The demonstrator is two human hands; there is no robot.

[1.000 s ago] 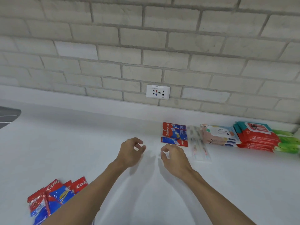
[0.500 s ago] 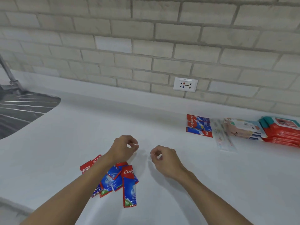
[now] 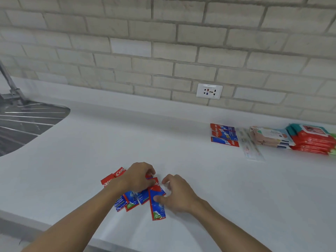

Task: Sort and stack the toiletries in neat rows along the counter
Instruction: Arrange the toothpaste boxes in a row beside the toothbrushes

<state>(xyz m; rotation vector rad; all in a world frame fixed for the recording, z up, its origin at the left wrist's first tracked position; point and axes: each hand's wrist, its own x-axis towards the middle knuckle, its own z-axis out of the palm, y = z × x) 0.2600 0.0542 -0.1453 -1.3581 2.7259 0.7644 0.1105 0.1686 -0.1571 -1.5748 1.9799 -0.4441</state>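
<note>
A loose fan of several red-and-blue toothpaste sachets [image 3: 132, 200] lies on the white counter [image 3: 91, 151] near its front edge. My left hand [image 3: 139, 176] rests curled on top of the fan, fingers pinching the red top of a sachet. My right hand [image 3: 177, 192] is beside it, thumb pressed on the rightmost sachet [image 3: 157, 208], which lies lengthwise. A tidy stack of three toothpaste sachets [image 3: 224, 135] sits at the back right.
Right of the stack lie clear-wrapped toothbrushes [image 3: 251, 146], a pile of peach wipe packs [image 3: 271, 138] and a pile of red wipe packs [image 3: 312, 139]. A steel sink drainer [image 3: 23, 122] is at far left. A wall socket [image 3: 209, 91] sits above the counter.
Both hands moved down onto the loose sachets, having hovered above and beside them. The view has swung left and down, away from the sorted row.
</note>
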